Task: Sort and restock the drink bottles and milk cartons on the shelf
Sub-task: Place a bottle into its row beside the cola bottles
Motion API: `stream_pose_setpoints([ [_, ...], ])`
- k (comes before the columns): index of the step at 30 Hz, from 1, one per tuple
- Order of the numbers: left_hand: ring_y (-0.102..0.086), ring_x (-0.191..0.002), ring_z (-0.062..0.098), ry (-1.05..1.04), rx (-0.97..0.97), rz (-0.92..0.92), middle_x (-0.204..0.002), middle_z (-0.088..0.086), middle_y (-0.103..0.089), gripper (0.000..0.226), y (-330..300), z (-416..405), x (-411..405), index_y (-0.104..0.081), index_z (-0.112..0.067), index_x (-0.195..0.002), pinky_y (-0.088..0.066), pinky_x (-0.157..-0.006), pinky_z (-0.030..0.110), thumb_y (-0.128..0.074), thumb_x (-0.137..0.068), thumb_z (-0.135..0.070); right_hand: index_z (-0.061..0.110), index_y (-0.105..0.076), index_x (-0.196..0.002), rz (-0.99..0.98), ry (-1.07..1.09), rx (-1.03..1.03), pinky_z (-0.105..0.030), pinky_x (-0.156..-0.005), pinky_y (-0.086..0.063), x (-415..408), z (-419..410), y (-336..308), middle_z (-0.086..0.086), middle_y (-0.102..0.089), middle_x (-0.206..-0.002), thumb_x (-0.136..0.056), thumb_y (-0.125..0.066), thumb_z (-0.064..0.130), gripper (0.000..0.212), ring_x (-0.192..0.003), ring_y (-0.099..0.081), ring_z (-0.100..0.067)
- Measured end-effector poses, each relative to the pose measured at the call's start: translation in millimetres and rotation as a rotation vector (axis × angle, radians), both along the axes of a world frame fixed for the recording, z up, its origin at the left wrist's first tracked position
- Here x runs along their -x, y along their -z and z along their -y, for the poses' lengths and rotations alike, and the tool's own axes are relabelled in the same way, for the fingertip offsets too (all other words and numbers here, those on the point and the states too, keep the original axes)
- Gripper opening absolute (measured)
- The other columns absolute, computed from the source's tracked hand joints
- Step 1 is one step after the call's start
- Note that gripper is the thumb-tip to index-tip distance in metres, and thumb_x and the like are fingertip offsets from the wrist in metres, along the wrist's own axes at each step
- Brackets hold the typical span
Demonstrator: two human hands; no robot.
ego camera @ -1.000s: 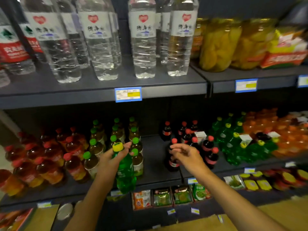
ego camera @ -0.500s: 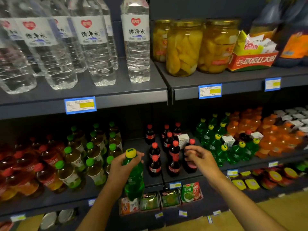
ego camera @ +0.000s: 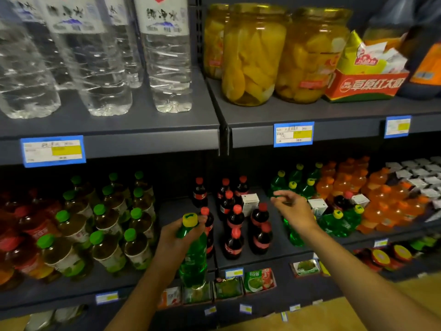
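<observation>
Two hands in view, both working at the lower drink shelf (ego camera: pixel 274 261). Left hand (ego camera: pixel 175 237) grips a green soda bottle (ego camera: pixel 192 256) just under its yellow cap, fingers curled round the neck; bottle upright, long axis vertical, held in front of the shelf edge, beside the cola bottles (ego camera: pixel 235 225). Right hand (ego camera: pixel 294 211) reaches forward over the shelf, fingers loosely bent and apart, holding nothing; motion blur, so contact with anything is unclear. The matching green, yellow-capped bottles (ego camera: pixel 298 182) stand to the right, just beyond and beside the right hand. Judgement: the held bottle belongs with that group, so it lies rightward from the left hand; the right hand is nearer that spot. Two milk cartons (ego camera: pixel 250 203) sit among the bottles.
</observation>
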State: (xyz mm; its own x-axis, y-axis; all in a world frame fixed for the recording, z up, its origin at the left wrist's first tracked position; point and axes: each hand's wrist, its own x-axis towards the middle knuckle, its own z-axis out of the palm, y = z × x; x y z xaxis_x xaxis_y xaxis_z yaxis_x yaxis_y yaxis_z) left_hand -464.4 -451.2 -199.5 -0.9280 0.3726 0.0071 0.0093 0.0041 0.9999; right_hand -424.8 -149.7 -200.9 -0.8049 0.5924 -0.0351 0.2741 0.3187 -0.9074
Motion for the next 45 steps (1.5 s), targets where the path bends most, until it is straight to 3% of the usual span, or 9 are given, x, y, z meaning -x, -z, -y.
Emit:
stream_pose_setpoints([
  [2, -0.068, -0.091, -0.005, -0.027, 0.026, -0.006, -0.099, -0.014, -0.075, 0.016, -3, -12, 1, -0.075, -0.019, -0.099, -0.050, -0.066, 0.007, -0.067, -0.087, -0.012, 0.016, -0.069, -0.103, 0.051, -0.031, -0.071, -0.013, -0.065, -0.045, 20, -18, 8, 0.006, -0.063, -0.072, -0.087, -0.072, 0.022, 0.018, -0.075, -0.062, -0.011],
  [7, -0.070, -0.092, 0.001, -0.200, 0.063, -0.012, -0.096, -0.010, -0.077, 0.013, -3, -42, 4, -0.079, -0.030, -0.090, -0.052, -0.071, 0.011, -0.072, -0.080, -0.025, 0.012, -0.069, -0.111, 0.155, -0.167, -0.161, -0.025, -0.082, -0.046, 73, -66, 34, -0.004, -0.071, -0.091, -0.086, -0.072, 0.033, 0.033, -0.097, -0.067, -0.021],
  [11, -0.073, -0.089, 0.020, -0.334, 0.083, 0.007, -0.088, 0.002, -0.077, 0.027, -1, -61, -4, -0.079, -0.025, -0.088, -0.057, -0.081, 0.042, -0.082, -0.071, -0.046, 0.010, -0.066, -0.121, 0.265, -0.403, -0.298, -0.028, -0.098, -0.045, 111, -99, 55, -0.010, -0.068, -0.122, -0.089, -0.069, 0.030, 0.038, -0.115, -0.062, -0.023],
  [18, -0.069, -0.069, 0.016, -0.453, -0.059, 0.132, -0.072, 0.002, -0.072, 0.025, -2, -98, -34, -0.077, -0.019, -0.082, -0.054, -0.057, 0.026, -0.076, -0.064, -0.036, 0.018, -0.053, -0.136, 0.492, -0.733, -0.519, -0.037, -0.104, -0.045, 163, -112, 90, -0.008, -0.054, -0.140, -0.089, -0.067, 0.025, 0.050, -0.125, -0.054, -0.025],
  [24, -0.070, -0.069, 0.016, -0.530, -0.054, 0.138, -0.075, 0.003, -0.073, 0.023, -3, -104, -41, -0.077, -0.017, -0.086, -0.053, -0.055, 0.023, -0.075, -0.069, -0.033, 0.016, -0.061, -0.122, 0.614, -0.833, -0.707, -0.039, -0.098, -0.050, 177, -106, 115, -0.010, -0.062, -0.126, -0.082, -0.073, 0.027, 0.043, -0.115, -0.060, -0.028],
  [30, -0.070, -0.069, 0.019, -0.610, -0.030, 0.134, -0.076, 0.006, -0.074, 0.026, 4, -104, -44, -0.078, -0.017, -0.086, -0.054, -0.056, 0.027, -0.075, -0.066, -0.033, 0.022, -0.048, -0.139, 0.606, -0.815, -0.779, -0.043, -0.108, -0.042, 179, -102, 127, -0.012, -0.048, -0.142, -0.091, -0.063, 0.025, 0.051, -0.129, -0.049, -0.033],
  [37, -0.071, -0.073, 0.016, -0.589, -0.063, 0.134, -0.079, 0.002, -0.075, 0.026, -5, -110, -43, -0.079, -0.021, -0.089, -0.055, -0.058, 0.025, -0.075, -0.066, -0.033, 0.026, -0.055, -0.134, 0.513, -0.830, -0.683, -0.039, -0.097, -0.053, 168, -111, 106, -0.006, -0.059, -0.133, -0.088, -0.068, 0.019, 0.048, -0.120, -0.058, -0.026],
  [41, -0.072, -0.079, 0.011, -0.591, -0.097, 0.094, -0.082, -0.003, -0.076, 0.027, -14, -111, -36, -0.079, -0.025, -0.087, -0.054, -0.062, 0.023, -0.076, -0.063, -0.037, 0.024, -0.063, -0.121, 0.329, -0.776, -0.572, -0.038, -0.092, -0.053, 160, -121, 75, -0.005, -0.064, -0.125, -0.088, -0.064, 0.018, 0.033, -0.113, -0.060, -0.026],
  [45, -0.072, -0.081, 0.009, -0.579, -0.113, 0.030, -0.084, -0.003, -0.077, 0.027, -18, -112, -34, -0.079, -0.027, -0.085, -0.054, -0.064, 0.021, -0.077, -0.061, -0.039, 0.032, -0.056, -0.133, 0.137, -0.653, -0.426, -0.024, -0.098, -0.044, 136, -125, 41, 0.000, -0.061, -0.133, -0.086, -0.068, 0.015, 0.051, -0.121, -0.056, -0.021],
])
